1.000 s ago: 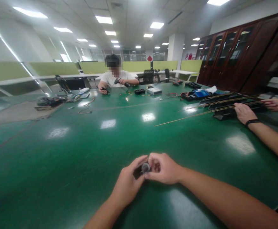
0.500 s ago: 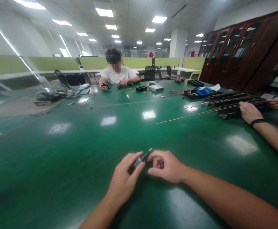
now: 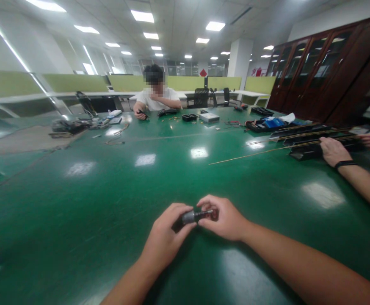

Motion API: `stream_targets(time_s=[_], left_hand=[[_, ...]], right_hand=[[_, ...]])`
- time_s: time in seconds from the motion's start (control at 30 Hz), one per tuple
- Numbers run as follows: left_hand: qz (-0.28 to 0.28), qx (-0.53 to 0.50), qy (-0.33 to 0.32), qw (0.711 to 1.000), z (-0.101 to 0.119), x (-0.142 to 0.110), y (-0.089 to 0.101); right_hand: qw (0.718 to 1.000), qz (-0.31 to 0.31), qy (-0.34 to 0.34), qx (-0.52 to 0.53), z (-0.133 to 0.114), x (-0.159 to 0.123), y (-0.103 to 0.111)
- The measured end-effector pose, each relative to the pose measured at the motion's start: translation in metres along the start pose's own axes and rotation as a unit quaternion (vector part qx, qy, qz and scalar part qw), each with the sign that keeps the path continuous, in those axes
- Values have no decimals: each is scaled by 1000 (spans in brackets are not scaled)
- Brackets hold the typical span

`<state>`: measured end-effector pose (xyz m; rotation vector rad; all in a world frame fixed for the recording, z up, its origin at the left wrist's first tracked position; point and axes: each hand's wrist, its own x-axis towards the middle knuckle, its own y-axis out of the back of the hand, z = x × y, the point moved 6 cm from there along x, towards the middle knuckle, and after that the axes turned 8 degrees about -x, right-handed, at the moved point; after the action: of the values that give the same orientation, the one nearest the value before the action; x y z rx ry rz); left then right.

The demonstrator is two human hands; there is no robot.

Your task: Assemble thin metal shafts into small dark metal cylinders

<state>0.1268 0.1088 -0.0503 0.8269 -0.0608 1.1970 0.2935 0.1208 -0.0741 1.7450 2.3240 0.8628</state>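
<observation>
My left hand [image 3: 169,231] is closed around a small dark cylindrical tool [image 3: 190,217] with a grey collar, a narrow black neck and a slim metal tip. The tool lies nearly level above the green table [image 3: 109,212], its tip pointing right. My right hand [image 3: 225,218] curls around the neck and tip, thumb below and index finger above. The back end of the tool is hidden in my left palm, and its exact kind cannot be made out.
At the right, another person's hands [image 3: 334,151] hold long thin rods [image 3: 251,156] over black channel pieces [image 3: 304,150]. Across the table sits a person in a white shirt [image 3: 169,94], near black parts [image 3: 189,117] and a grey-white box [image 3: 209,117]. Cables and devices [image 3: 67,126] lie far left.
The tool has turned from slanting up and away to nearly level, tip rightward. My right fingers have come around its neck. The person opposite has raised one hand toward the face.
</observation>
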Motion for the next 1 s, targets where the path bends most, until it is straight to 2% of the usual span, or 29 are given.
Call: stream_targets(time_s=[0.47,0.73,1.0], left_hand=[[-33,-20,50,998,-3,-2,-5],[-37,-21,45,998,-1,-1,-7],[-23,-8,32,999,1,-1,-6]], right_hand=[[998,9,46,-28,-12,-3,4],[995,19,82,-58,-17,-1,7],[994,25,79,-74,-15,0,9]])
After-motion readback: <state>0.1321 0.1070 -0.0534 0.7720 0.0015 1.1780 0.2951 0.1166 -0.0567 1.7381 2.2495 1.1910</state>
